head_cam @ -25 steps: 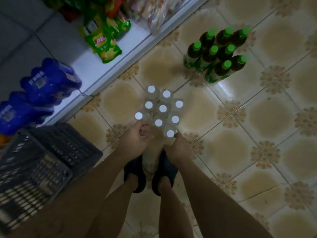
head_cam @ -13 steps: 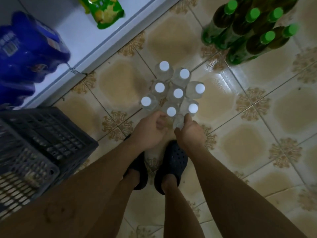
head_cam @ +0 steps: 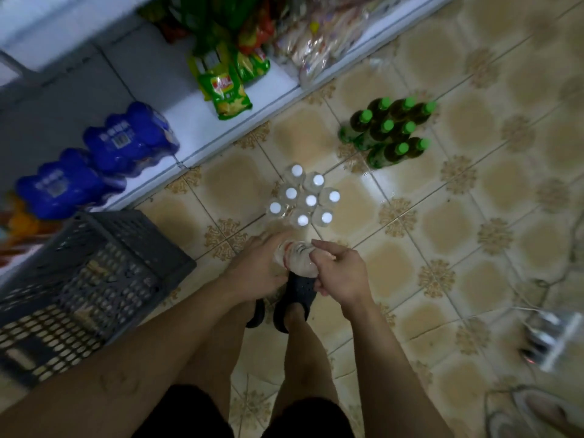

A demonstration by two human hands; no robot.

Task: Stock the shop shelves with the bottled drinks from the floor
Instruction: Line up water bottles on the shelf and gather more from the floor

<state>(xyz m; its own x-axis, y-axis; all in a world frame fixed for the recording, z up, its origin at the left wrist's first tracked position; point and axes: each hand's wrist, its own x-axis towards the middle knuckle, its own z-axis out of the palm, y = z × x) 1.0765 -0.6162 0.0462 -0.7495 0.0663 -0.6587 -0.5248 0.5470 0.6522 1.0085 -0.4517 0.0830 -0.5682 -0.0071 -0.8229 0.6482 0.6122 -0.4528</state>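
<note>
Bottle (head_cam: 295, 260) lifted, long axis tilted (cap unclear).

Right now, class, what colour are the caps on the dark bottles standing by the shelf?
Bright green plastic caps, head view.

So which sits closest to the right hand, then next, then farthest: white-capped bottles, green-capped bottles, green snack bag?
From the right hand, gripping a clear bottle, head view:
1. White-capped bottles, just ahead on the floor.
2. Green-capped bottles, farther ahead, to the right.
3. Green snack bag, on the shelf, ahead-left.
</note>
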